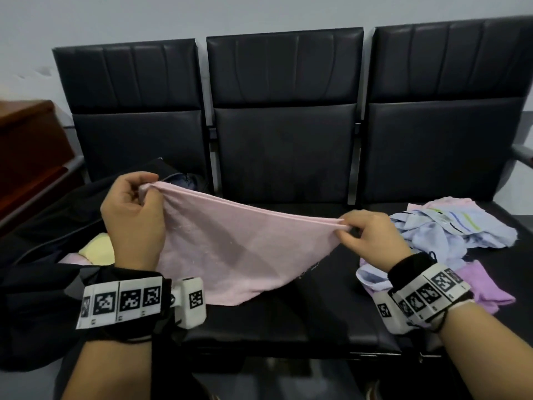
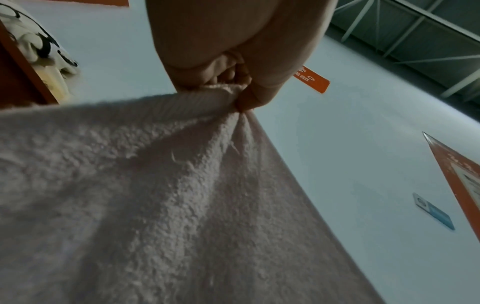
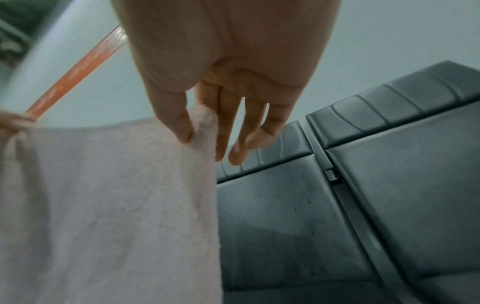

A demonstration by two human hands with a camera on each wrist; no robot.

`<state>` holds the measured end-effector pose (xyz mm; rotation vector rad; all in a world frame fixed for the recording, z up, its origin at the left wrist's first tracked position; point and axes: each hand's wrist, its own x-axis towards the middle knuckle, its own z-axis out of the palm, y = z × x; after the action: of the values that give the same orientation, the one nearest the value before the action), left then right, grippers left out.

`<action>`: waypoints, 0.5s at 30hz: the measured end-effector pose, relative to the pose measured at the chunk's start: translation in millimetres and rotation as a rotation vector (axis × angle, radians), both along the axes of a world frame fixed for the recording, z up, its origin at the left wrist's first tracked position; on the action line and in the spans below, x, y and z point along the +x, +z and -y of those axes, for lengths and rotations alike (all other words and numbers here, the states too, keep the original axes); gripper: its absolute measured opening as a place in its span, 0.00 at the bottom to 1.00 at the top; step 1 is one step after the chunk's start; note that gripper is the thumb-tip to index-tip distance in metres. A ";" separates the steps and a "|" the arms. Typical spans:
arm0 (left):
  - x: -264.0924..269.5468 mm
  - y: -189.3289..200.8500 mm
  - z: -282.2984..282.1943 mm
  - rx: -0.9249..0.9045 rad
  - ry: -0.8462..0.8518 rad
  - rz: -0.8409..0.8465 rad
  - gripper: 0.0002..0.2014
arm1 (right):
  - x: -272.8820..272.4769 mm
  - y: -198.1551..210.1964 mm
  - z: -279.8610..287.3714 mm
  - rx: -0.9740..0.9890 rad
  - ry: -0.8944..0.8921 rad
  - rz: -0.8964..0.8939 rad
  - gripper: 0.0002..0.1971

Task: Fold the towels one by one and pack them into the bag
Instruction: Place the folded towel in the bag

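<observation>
A pink towel (image 1: 230, 243), doubled over, hangs stretched between both hands above the middle seat of a black bench (image 1: 288, 321). My left hand (image 1: 144, 192) pinches its upper left corner, and the left wrist view shows the fingers (image 2: 244, 96) bunched on the terry cloth (image 2: 155, 195). My right hand (image 1: 350, 226) pinches the right corner; in the right wrist view thumb and forefinger hold the towel (image 3: 109, 205) while the other fingers (image 3: 249, 144) hang loose. A dark bag (image 1: 43, 232) lies open on the left seat with a yellow towel (image 1: 98, 251) inside.
A heap of unfolded towels (image 1: 450, 232), pale blue, striped and white, lies on the right seat, with a purple one (image 1: 484, 287) nearer me. A brown wooden cabinet (image 1: 26, 157) stands at the far left. The bench's backrests (image 1: 285, 111) rise behind.
</observation>
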<state>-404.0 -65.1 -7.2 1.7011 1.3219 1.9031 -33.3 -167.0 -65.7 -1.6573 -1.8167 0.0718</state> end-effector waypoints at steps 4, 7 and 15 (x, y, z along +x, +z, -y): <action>-5.4 -1.3 -6.8 -0.020 0.038 0.007 0.11 | 3.8 15.8 -4.6 0.130 -0.023 -0.248 0.06; -6.7 -0.7 -9.3 -0.034 0.049 0.013 0.11 | 4.7 27.9 -7.6 0.177 -0.030 -0.300 0.11; -5.6 3.8 -4.3 -0.038 0.061 0.005 0.12 | 5.0 49.6 2.6 0.268 -0.032 -0.412 0.15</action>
<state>-409.6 -60.8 -3.4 1.6548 1.4146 1.9012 -28.3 -169.5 -16.0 -1.3646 -1.4215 0.1381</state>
